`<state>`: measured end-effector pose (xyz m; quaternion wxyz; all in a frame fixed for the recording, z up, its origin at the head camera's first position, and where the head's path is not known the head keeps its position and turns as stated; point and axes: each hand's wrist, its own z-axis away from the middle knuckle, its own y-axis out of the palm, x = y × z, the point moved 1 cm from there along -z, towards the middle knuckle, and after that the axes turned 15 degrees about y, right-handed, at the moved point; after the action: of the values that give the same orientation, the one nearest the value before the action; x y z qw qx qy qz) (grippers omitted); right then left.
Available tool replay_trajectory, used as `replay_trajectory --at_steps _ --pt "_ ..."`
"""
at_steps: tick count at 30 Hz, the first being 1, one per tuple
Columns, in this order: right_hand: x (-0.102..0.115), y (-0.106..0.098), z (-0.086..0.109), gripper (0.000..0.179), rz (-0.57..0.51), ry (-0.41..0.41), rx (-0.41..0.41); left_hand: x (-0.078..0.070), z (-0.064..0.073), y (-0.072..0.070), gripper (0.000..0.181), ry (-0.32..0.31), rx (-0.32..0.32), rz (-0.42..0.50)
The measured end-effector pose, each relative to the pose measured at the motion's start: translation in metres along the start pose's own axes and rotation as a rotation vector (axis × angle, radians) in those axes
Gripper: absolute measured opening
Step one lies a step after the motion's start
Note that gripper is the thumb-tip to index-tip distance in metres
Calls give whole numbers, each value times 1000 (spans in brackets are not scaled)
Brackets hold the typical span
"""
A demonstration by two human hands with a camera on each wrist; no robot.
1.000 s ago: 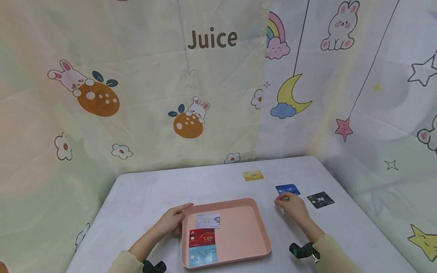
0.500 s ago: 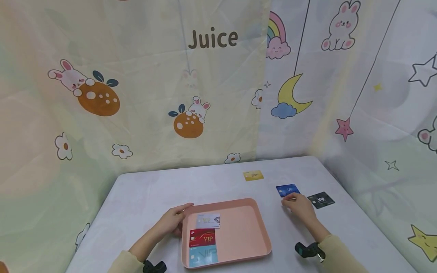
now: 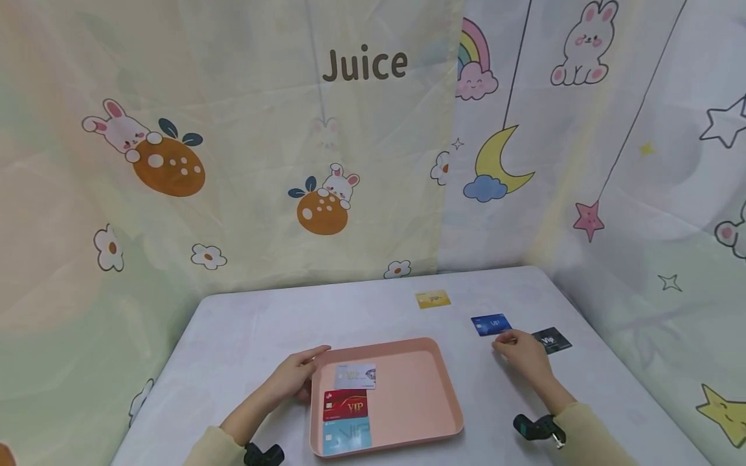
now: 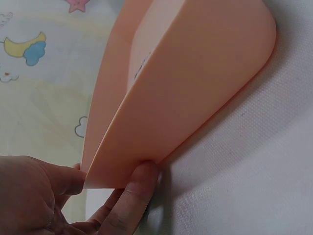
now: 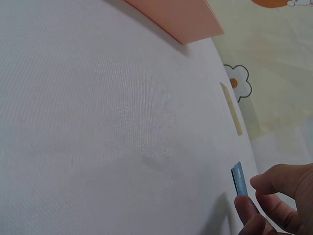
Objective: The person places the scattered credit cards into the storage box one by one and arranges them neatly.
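A pink rectangular tray (image 3: 414, 388) lies on the table; silver (image 3: 355, 376), red (image 3: 345, 405) and light blue (image 3: 346, 435) VIP cards line its left side. My left hand (image 3: 291, 377) grips the tray's far left corner, one digit against the outer wall (image 4: 181, 83) in the left wrist view. To the right, my right hand (image 3: 522, 353) hovers by a blue card (image 3: 491, 325) and partly covers a black Vip card (image 3: 556, 340). Its fingers are loosely bent with a gap between them, and no card shows in them in the right wrist view.
A gold card (image 3: 433, 299) lies near the far edge of the white table (image 3: 280, 317). Printed cloth (image 3: 262, 213) hangs behind and beside the table. A dark camera sits on each wrist.
My right hand has shifted to the right, uncovering more of the blue card and coming in front of the black one. The left hand and tray stay put.
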<state>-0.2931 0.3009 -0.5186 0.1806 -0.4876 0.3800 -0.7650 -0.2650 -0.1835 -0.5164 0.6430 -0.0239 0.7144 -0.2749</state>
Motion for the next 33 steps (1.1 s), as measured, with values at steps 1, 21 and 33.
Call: replay_trajectory --at_steps 1,21,33 --pt "-1 -1 0 30 2 -5 -4 0 0 0 47 -1 -2 -1" --pt "-27 -18 -12 32 16 -1 -47 3 -3 0 47 -4 -4 -11" --pt "-39 -24 -20 39 20 48 -58 4 -3 0 46 -2 -5 -11"
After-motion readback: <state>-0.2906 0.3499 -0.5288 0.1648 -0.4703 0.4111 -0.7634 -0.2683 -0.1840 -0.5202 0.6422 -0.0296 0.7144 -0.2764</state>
